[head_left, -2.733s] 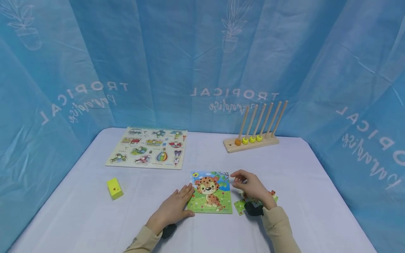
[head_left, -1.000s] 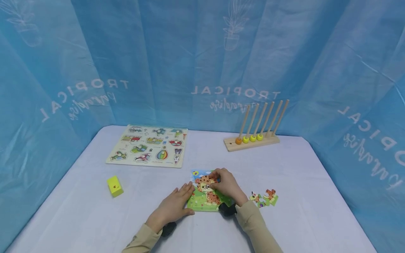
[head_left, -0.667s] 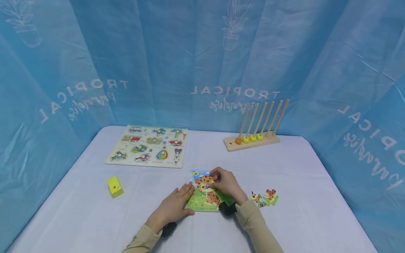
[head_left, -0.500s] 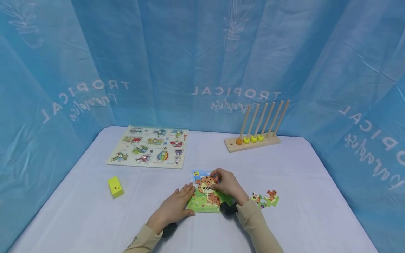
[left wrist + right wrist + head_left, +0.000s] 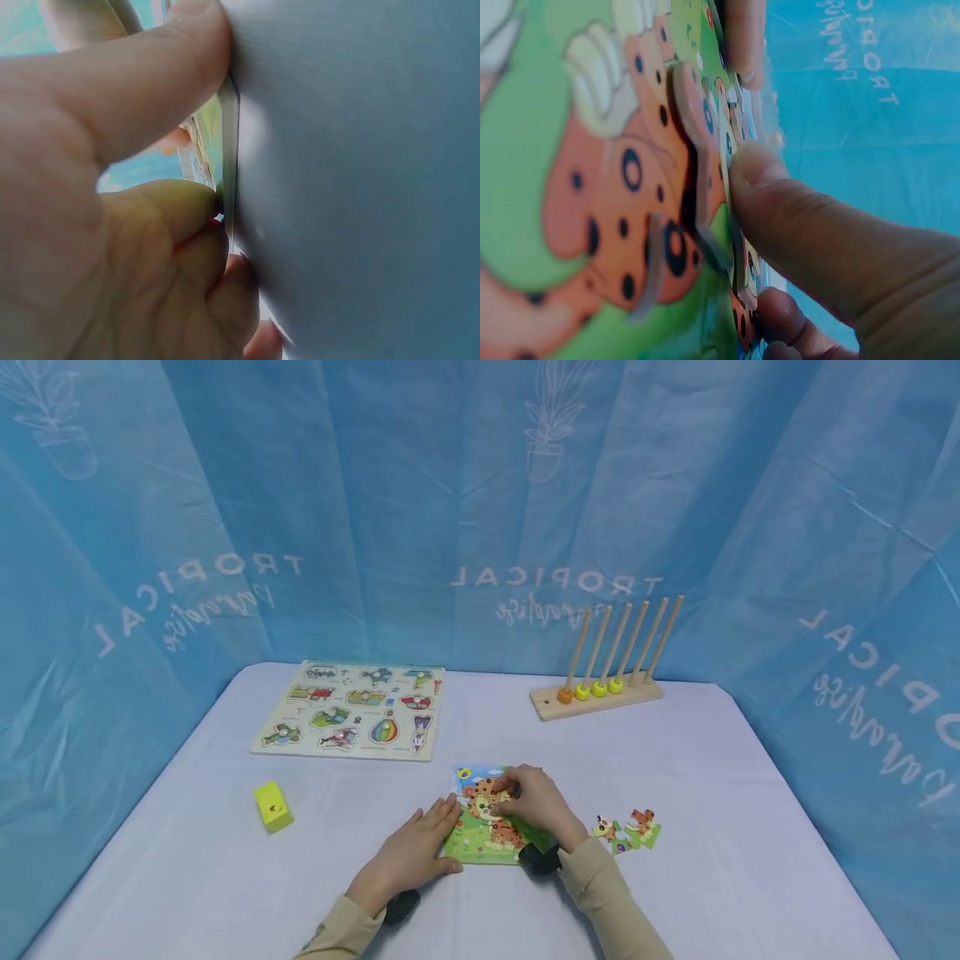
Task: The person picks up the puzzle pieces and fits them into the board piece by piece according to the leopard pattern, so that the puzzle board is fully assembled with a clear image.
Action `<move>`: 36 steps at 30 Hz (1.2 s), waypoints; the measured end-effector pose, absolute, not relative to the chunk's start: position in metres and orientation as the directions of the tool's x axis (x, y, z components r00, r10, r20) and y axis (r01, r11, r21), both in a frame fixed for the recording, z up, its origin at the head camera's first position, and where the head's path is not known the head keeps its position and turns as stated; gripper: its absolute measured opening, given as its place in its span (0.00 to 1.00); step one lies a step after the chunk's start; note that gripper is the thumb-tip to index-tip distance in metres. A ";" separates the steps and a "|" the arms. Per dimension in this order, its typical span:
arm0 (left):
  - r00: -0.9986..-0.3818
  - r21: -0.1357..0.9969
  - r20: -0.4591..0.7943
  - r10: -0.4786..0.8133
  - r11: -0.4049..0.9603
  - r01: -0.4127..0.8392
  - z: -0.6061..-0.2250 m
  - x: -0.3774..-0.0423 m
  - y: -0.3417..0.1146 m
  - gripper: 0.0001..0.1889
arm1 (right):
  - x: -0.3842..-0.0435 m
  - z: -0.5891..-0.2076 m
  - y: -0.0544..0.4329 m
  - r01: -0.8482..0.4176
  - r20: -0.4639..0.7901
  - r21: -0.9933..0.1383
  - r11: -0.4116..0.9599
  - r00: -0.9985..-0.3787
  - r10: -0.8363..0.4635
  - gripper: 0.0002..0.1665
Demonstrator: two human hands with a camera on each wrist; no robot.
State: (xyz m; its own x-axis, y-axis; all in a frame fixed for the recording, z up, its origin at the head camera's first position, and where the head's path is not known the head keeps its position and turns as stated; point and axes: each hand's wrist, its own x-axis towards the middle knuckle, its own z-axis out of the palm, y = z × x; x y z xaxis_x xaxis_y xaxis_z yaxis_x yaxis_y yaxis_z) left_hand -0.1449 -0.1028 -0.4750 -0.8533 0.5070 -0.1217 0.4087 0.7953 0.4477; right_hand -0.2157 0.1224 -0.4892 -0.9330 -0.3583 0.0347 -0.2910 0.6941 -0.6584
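Observation:
A small square jigsaw board [image 5: 480, 853] with a leopard picture lies in front of me. My left hand [image 5: 412, 850] rests flat at its left side, fingers extended onto the edge; in the left wrist view the thumb lies along the board's edge [image 5: 230, 150]. Over the upper right of the board, my right hand [image 5: 538, 803] pinches a spotted jigsaw piece [image 5: 740, 262] between thumb and fingers, mostly hidden by the hand. The right wrist view has that piece close over the picture, with another piece edge raised beside it. Several loose jigsaw pieces [image 5: 643, 828] lie right of the board.
A peg puzzle board [image 5: 352, 710] with vehicle shapes lies at the back left. The yellow block [image 5: 273, 806] is left of my left hand. At the back right stands a wooden rod stand [image 5: 600, 697] with several beads. A blue curtain [image 5: 480, 510] surrounds the white table [image 5: 712, 893].
My right hand has moved left from beside the loose pieces onto the board's upper right. Over the last second it has shifted only slightly there. The left hand has stayed put.

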 end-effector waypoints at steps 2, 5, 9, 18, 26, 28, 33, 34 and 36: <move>-0.854 0.445 -0.123 0.505 0.798 0.407 -0.475 -0.145 -0.103 0.44 | -0.216 -0.490 0.123 -0.288 0.036 -0.656 0.698 -0.935 -0.352 0.14; -0.856 0.441 -0.123 0.502 0.801 0.405 -0.475 -0.146 -0.103 0.43 | -0.217 -0.491 0.123 -0.288 0.051 -0.666 0.688 -0.938 -0.344 0.16; -0.859 0.437 -0.123 0.498 0.804 0.403 -0.474 -0.146 -0.103 0.43 | -0.217 -0.491 0.121 -0.265 0.054 -0.691 0.672 -0.947 -0.318 0.17; -0.850 0.459 -0.118 0.513 0.788 0.412 -0.474 -0.144 -0.101 0.44 | -0.220 -0.489 0.154 -0.187 0.024 -0.848 0.495 -0.948 -0.316 0.22; -0.860 0.440 -0.113 0.498 0.801 0.406 -0.478 -0.145 -0.102 0.44 | -0.215 -0.475 0.240 -0.059 0.006 -0.907 0.417 -0.992 -0.128 0.28; -0.859 0.445 -0.115 0.498 0.799 0.404 -0.479 -0.145 -0.103 0.44 | -0.206 -0.473 0.261 -0.028 -0.010 -0.897 0.442 -0.996 -0.083 0.29; -0.860 0.443 -0.120 0.496 0.802 0.400 -0.479 -0.145 -0.103 0.44 | -0.183 -0.473 0.297 0.045 -0.052 -0.842 0.537 -0.999 0.002 0.29; -0.862 0.442 -0.118 0.494 0.803 0.399 -0.479 -0.145 -0.103 0.44 | -0.178 -0.473 0.302 0.051 -0.057 -0.832 0.553 -0.998 0.006 0.29; -0.863 0.446 -0.118 0.491 0.803 0.396 -0.478 -0.145 -0.104 0.44 | -0.170 -0.476 0.308 0.058 -0.064 -0.811 0.582 -0.998 0.009 0.30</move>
